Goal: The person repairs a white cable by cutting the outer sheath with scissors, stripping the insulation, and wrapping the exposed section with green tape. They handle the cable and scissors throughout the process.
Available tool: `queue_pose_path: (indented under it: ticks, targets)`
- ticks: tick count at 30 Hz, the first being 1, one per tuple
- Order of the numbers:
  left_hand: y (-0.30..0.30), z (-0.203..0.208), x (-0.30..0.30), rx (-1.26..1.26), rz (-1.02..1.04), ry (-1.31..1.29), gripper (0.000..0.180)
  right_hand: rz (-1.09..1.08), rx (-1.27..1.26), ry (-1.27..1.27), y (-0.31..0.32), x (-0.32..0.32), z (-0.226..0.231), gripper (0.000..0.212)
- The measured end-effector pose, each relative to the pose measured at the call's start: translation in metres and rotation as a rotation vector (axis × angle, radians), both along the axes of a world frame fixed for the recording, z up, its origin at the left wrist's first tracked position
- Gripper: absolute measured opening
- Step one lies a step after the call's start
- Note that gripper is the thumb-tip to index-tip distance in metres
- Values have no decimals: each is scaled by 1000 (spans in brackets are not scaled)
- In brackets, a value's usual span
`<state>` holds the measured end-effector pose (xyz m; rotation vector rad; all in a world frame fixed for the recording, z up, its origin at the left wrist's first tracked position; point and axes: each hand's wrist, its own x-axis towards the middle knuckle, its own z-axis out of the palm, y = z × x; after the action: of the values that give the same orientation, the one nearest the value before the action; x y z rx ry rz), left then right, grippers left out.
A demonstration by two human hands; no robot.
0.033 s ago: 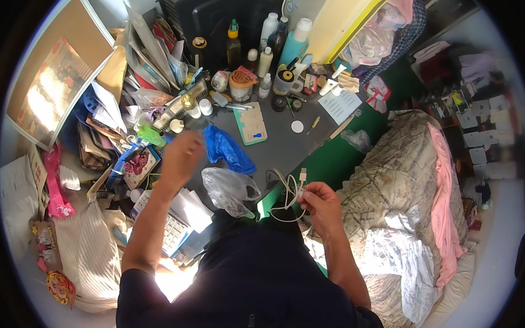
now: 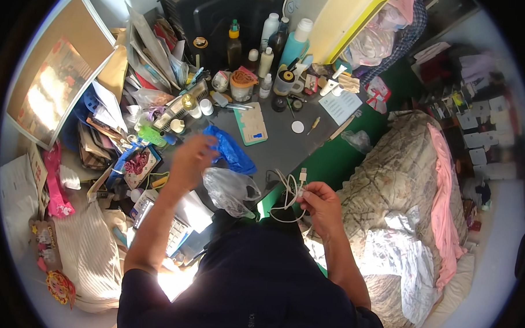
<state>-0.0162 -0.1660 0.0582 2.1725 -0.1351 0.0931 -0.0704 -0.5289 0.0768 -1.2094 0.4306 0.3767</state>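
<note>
Cable (image 2: 297,192): white, thin, gathered in loose uneven loops, pale rectangular plug (image 2: 303,175) pointing up above the thumb. We've got it in the right hand (image 2: 321,202), pinched between thumb and fingers, loops sticking out to the left near the front edge of the grey desk (image 2: 279,148). Loops cross each other; can't tell how many turns, nor whether any are tied. Our left hand (image 2: 193,157) is over the desk beside the blue bag (image 2: 234,153), fingers partly bent and blurred; we can't tell if it's gripping anything. Crumpled clear bag (image 2: 227,190) lies between our hands.
</note>
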Motion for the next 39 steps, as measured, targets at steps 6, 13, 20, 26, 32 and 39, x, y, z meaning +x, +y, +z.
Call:
queue_pose_path:
  ticks: [6, 13, 20, 26, 32, 39]
  targets:
    - [-117, 33, -33, -516, -380, 328, 54, 42, -7, -35, 13, 6, 19, 11]
    - [-155, 18, -44, -922, -380, 521, 42, 80, -82, -156, 11, 8, 23, 11]
    - [-152, 21, -46, -1031, -311, 602, 35, 78, -187, -199, 12, 8, 19, 12]
    - [-149, 19, -50, -796, -305, 517, 38, 162, -233, -172, 14, 6, 20, 16]
    - [-151, 27, -51, -524, -369, 431, 35, 252, -463, -356, 14, 1, 6, 17]
    - [-151, 16, -60, -748, -269, 479, 27, 352, -783, -586, 16, 2, 25, 11]
